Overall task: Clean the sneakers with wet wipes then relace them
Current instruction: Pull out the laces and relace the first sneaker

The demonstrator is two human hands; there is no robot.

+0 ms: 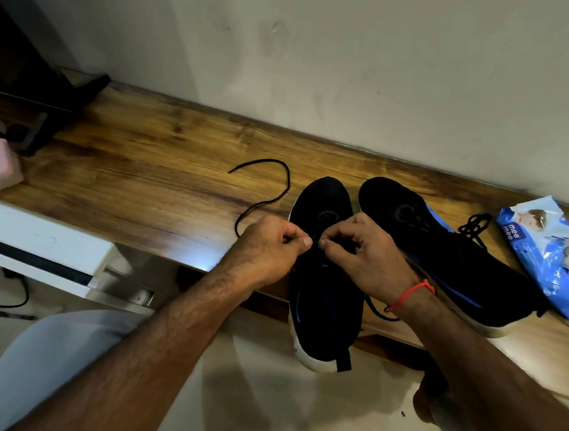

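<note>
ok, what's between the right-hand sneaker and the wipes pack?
Head view: a bunched black lace lies on the wooden shelf between the right-hand sneaker and the wipes pack.

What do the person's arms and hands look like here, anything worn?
Both forearms are bare, with no sleeves, gloves or rings in view. The left hand and its wrist carry nothing. The right hand has a thin orange-red thread bracelet tied around the wrist, with a small knot showing. No watch.
</note>
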